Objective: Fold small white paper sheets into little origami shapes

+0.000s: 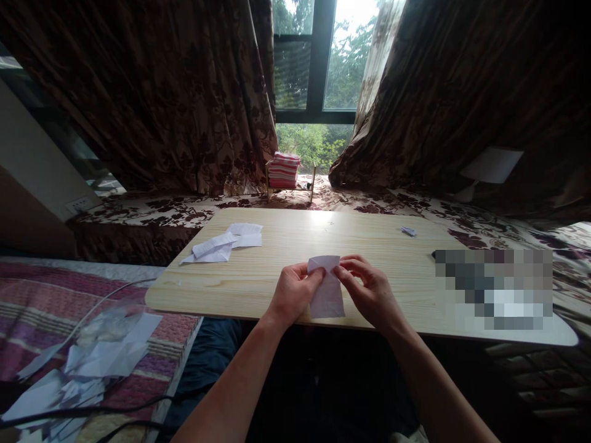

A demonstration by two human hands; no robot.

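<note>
A small white sheet of paper is held upright over the near edge of the wooden-topped table. Its upper part shows slanting creases. My left hand grips the left side, with the thumb across the front of the paper. At the upper right edge, my right hand pinches the paper between thumb and fingers. Farther left on the tabletop lie folded white papers, partly overlapping. A small folded piece of paper rests near the far right edge.
A blurred-out patch covers things at the table's right. Loose papers and cables lie on the striped bedding at left. Beyond the table, a small rack holds folded red-striped cloths; a lamp stands right.
</note>
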